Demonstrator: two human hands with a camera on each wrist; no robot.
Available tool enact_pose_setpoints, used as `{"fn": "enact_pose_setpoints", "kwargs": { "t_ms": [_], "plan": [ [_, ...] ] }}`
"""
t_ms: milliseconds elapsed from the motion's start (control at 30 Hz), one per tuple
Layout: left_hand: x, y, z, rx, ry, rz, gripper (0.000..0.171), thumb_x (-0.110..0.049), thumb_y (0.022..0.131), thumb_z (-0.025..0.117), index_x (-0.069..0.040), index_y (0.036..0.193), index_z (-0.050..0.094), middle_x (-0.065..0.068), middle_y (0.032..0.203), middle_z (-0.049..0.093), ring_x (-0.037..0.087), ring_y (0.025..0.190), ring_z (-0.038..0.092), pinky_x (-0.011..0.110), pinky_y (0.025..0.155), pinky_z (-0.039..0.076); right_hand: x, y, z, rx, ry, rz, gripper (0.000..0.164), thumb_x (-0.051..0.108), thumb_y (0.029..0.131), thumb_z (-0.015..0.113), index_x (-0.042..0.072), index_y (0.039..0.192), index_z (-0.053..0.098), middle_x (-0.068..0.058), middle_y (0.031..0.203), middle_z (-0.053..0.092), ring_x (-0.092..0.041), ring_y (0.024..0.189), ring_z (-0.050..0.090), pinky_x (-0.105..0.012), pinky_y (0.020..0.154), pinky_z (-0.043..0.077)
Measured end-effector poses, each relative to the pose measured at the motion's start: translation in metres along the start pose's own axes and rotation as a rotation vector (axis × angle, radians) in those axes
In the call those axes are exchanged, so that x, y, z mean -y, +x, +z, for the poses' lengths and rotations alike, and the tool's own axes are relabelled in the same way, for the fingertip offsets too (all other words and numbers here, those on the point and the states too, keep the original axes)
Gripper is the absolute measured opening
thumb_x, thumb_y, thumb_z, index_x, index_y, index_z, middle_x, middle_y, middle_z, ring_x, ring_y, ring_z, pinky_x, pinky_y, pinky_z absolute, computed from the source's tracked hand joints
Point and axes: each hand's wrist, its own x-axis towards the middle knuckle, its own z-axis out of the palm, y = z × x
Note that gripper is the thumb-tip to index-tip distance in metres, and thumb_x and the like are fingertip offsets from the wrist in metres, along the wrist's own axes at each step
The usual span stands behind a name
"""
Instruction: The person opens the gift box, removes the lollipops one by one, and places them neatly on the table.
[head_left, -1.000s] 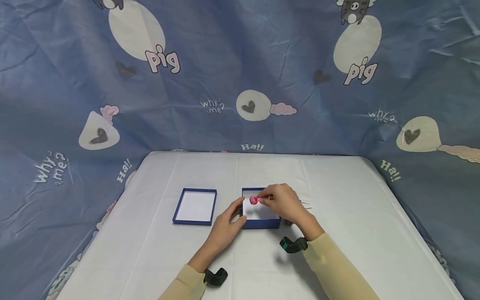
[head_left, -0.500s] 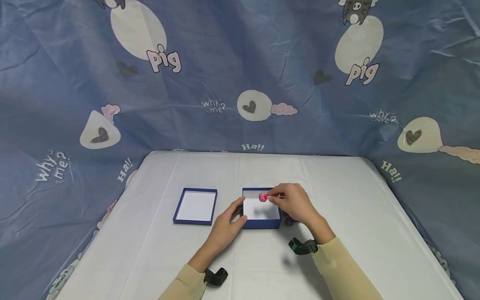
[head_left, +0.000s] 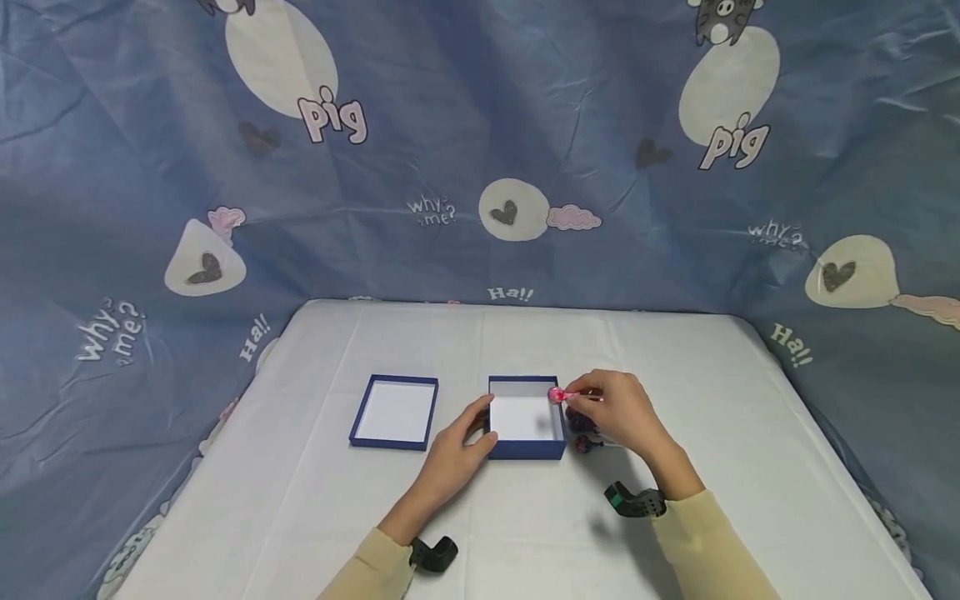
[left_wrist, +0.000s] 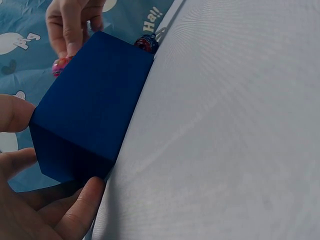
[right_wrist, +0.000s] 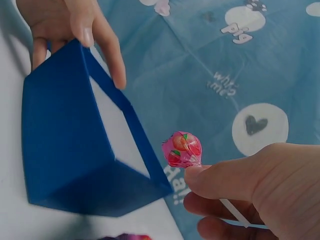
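Note:
My right hand point(head_left: 624, 414) pinches the stick of a pink-wrapped lollipop point(right_wrist: 183, 150) between thumb and fingers. In the head view the candy end point(head_left: 556, 395) overlaps the right rim of a blue box point(head_left: 527, 451), held above it. The box stands open at the top with a white inside. My left hand point(head_left: 454, 447) grips the left end of the box, thumb low at the front corner and fingers along the side. Dark-wrapped lollipops point(head_left: 584, 443) lie on the table beside the box's right wall, partly hidden under my right hand.
A shallow blue lid point(head_left: 387, 445) with a white inside lies face up to the left of the box. White cloth covers the table point(head_left: 300, 500). A blue printed curtain point(head_left: 420, 125) hangs behind and around it.
My right hand has carried the pink lollipop rightward, from over the box's middle to its right rim. The dark lollipops show more now. My left hand has stayed on the box.

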Motion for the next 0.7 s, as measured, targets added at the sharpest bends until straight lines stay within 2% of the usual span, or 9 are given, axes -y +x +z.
{"fn": "enact_pose_setpoints", "kwargs": {
  "t_ms": [400, 600, 700],
  "plan": [
    [0.0, -0.001, -0.002, 0.003, -0.016, 0.008, 0.059, -0.031, 0.098, 0.064, -0.032, 0.153, 0.043, 0.003, 0.148, 0.052, 0.019, 0.133, 0.053, 0.046, 0.114, 0.038, -0.018, -0.012, -0.007, -0.004, -0.061, 0.027, 0.006, 0.023, 0.087, 0.079, 0.022, 0.093, 0.081, 0.007, 0.097, 0.074, -0.018, 0.09, 0.068, -0.043, 0.077, 0.055],
    [0.002, 0.001, -0.002, 0.007, -0.011, -0.003, 0.059, -0.03, 0.098, 0.065, -0.034, 0.152, 0.043, -0.002, 0.148, 0.052, 0.013, 0.132, 0.052, 0.042, 0.115, 0.037, -0.03, -0.021, -0.009, 0.003, -0.085, 0.04, 0.007, 0.019, 0.087, 0.079, 0.02, 0.094, 0.081, 0.003, 0.098, 0.074, -0.02, 0.089, 0.068, -0.043, 0.075, 0.054],
    [0.002, 0.0, -0.002, 0.01, -0.01, 0.004, 0.059, -0.029, 0.098, 0.065, -0.031, 0.153, 0.043, -0.001, 0.148, 0.052, 0.014, 0.132, 0.052, 0.043, 0.114, 0.037, -0.036, -0.026, -0.008, 0.005, -0.089, 0.037, 0.007, 0.018, 0.086, 0.08, 0.02, 0.093, 0.081, 0.001, 0.099, 0.075, -0.021, 0.088, 0.068, -0.043, 0.075, 0.054]
  ]
}}
